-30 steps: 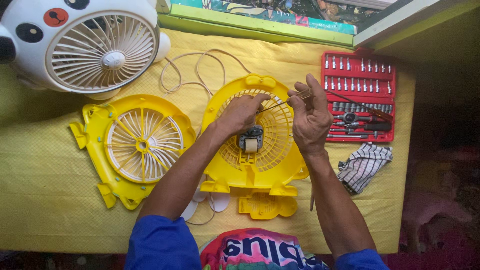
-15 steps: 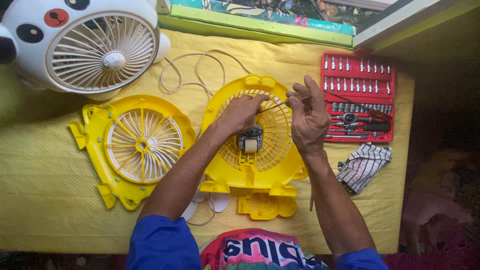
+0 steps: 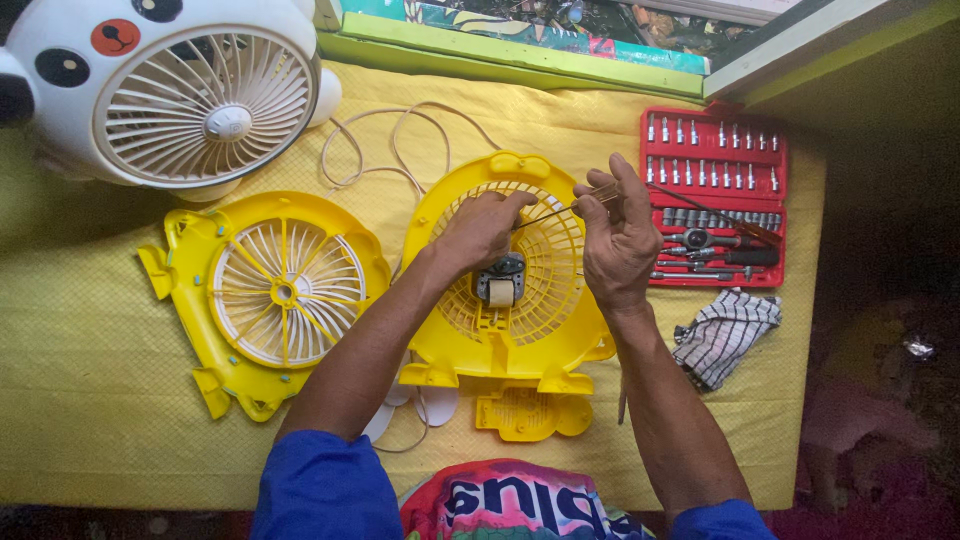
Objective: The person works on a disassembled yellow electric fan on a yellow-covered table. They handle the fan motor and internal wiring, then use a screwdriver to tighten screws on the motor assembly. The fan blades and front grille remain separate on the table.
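Left hand (image 3: 482, 228) curling closed, pressing on yellow fan housing (image 3: 455, 340); right hand (image 3: 618, 235) pinching thin wire (image 3: 545, 213) above it.

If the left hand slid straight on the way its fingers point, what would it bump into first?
The left hand rests on the yellow fan grille, fingers pointing up and right. Straight on, it would probably first meet the thin rod held in the right hand, though depth is unclear.
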